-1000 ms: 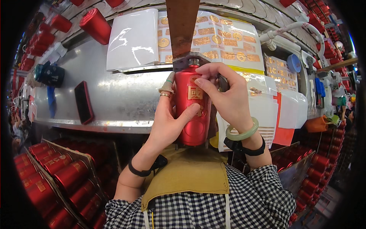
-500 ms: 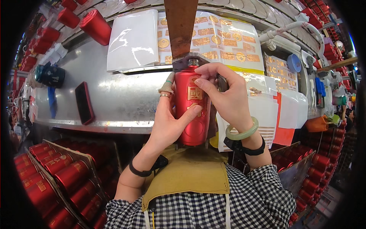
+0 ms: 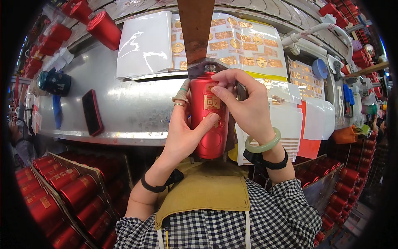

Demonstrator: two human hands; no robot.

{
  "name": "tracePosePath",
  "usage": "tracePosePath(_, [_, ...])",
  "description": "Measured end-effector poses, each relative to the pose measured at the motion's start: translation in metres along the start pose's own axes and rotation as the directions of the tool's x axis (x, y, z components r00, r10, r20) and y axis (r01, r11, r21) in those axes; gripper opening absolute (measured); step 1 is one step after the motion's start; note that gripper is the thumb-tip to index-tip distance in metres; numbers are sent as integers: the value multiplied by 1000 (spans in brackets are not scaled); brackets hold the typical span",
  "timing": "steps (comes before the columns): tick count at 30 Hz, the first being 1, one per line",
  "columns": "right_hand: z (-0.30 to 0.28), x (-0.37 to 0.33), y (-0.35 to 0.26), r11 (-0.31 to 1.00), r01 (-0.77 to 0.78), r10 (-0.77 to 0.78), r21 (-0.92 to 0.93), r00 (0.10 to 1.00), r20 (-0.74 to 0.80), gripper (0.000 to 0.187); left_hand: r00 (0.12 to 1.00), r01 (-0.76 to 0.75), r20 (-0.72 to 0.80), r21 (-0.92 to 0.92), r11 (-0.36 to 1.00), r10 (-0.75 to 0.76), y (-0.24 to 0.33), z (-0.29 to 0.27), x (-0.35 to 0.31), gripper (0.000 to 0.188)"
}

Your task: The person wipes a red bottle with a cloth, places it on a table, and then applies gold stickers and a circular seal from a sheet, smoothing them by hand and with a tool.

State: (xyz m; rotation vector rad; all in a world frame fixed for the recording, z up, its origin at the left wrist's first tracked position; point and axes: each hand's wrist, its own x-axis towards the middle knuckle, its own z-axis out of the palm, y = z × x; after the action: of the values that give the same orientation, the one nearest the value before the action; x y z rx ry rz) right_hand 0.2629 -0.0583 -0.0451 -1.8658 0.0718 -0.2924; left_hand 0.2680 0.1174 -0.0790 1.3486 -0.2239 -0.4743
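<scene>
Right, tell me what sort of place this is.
Likely a bottle decorating workshop: gold-printed sheets lie at the metal bench, red containers sit in rows nearby, and the left hand and right hand touch a gold-marked red bottle.

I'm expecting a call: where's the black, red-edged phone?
In the head view, the phone lies on the silvery metal table, near its front edge, left of the ringed left hand.

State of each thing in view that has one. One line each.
Red bottle: neck pointing away from the wearer, gold characters facing up
Left hand: curled around the bottle
Right hand: thumb and forefinger close together at the bottle's upper part
Smartphone: face up, screen dark
Gold decal sheet: spread out, partly hidden
Jade-green bangle: worn on right wrist
</scene>
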Motion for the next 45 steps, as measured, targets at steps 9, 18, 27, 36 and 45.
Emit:
tracePosePath(9, [-9,-2,9,983,-105,119,147,989,-91,16,1000,-17,-6,-3,1000,17,3,-5,7,82])
tracePosePath(18, [1,-23,24,886,-304,307,351,950,49,45,999,-17,-31,-93,996,14,10,-5,22,52])
tracePosePath(27, [1,-20,19,872,-325,325,366,944,65,46,997,-29,-72,-149,988,19,9,-5,26,43])
tracePosePath(36, [8,-17,18,865,-325,336,383,941,39,43,989,-66,-133,-17,998,63,1,-7,41,40])
tracePosePath(45, [-23,-1,1,994,55,-63,-91,994,-92,29,978,54,-192,-156,986,-84,4,-10,27,45])
